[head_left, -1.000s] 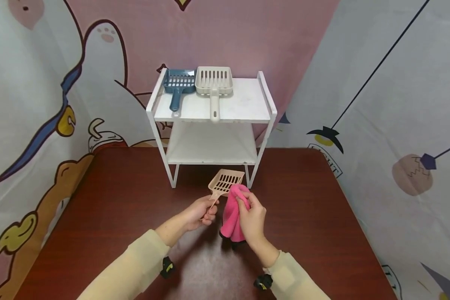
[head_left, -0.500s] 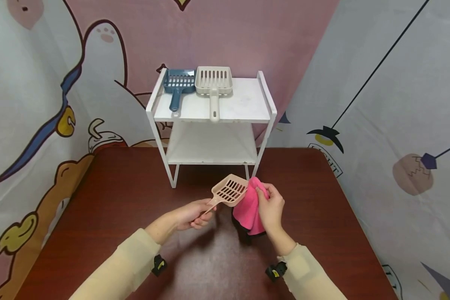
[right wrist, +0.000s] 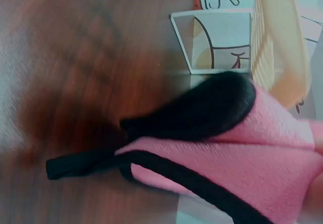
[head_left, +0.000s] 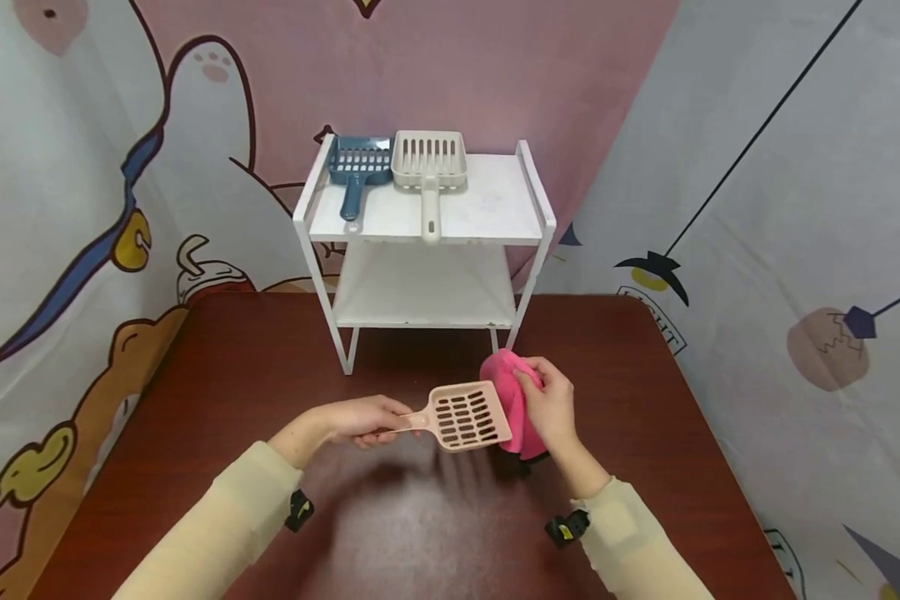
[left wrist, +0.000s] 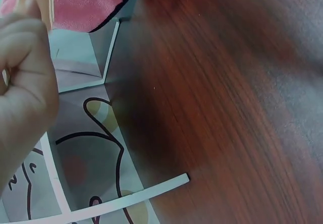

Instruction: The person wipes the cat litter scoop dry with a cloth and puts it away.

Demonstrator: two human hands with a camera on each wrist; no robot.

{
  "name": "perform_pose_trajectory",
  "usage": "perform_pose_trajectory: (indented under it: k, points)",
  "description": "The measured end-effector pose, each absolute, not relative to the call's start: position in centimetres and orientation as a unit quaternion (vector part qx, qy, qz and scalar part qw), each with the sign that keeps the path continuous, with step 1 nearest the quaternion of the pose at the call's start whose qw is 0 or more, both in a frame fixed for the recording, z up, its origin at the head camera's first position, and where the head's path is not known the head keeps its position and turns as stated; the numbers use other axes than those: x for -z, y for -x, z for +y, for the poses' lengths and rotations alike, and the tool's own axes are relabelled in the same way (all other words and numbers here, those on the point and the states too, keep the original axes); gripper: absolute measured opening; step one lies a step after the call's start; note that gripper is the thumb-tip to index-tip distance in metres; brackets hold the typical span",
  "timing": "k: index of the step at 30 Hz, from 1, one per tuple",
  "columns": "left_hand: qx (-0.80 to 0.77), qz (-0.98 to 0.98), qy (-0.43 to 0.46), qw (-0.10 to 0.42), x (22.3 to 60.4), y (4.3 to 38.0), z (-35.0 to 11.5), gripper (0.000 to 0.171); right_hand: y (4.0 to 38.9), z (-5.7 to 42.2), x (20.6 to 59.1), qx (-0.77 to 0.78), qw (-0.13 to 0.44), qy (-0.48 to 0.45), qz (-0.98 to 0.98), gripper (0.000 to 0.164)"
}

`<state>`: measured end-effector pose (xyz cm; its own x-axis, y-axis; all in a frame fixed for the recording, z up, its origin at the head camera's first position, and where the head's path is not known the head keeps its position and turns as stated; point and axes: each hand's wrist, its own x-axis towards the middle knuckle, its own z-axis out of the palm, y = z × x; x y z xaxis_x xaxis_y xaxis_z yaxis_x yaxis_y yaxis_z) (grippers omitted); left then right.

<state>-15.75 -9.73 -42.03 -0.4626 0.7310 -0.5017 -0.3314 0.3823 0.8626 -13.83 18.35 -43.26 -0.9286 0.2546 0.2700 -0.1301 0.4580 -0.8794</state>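
My left hand (head_left: 367,418) grips the handle of a peach-coloured litter scoop (head_left: 461,417), its slotted face turned up toward the head camera. The scoop is held above the table, pointing right. At the scoop's far end, my right hand (head_left: 551,404) pinches a bunched pink cloth (head_left: 516,400) with black edging. The cloth meets the scoop's end edge in the head view. In the right wrist view, the cloth (right wrist: 242,173) hangs down in folds, a black loop trailing from it, and the scoop's side (right wrist: 280,37) shows beyond. The left wrist view catches the left hand (left wrist: 25,72) at its edge.
A white two-tier rack (head_left: 427,325) stands at the back of the dark red-brown table (head_left: 255,500). A blue scoop (head_left: 356,167) and an off-white scoop (head_left: 430,167) lie side by side on its top shelf. Cartoon-printed curtains surround the table.
The left hand has moved left and turned the scoop until it points right, face up. The right hand has carried the cloth rightward, from the scoop's side to its end.
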Motion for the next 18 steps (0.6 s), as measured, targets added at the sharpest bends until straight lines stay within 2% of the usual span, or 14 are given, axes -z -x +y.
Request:
perform_pose_trajectory:
  k: [5,11,18]
  points:
    - [-0.483,0.676,-0.187,0.524,41.7,16.2,-9.7,0.026,14.1,18.7,42.8,-0.551,0.098,-0.032,-0.828,0.008]
    - [-0.449,0.685,-0.228,0.527,41.0,16.6,-9.6,0.022,13.9,18.7,42.4,-0.534,-0.023,-0.139,-0.834,0.008]
    - [-0.427,0.705,-0.262,0.501,40.6,16.9,-10.0,0.024,14.0,18.7,42.2,-0.540,-0.085,-0.193,-0.815,0.007]
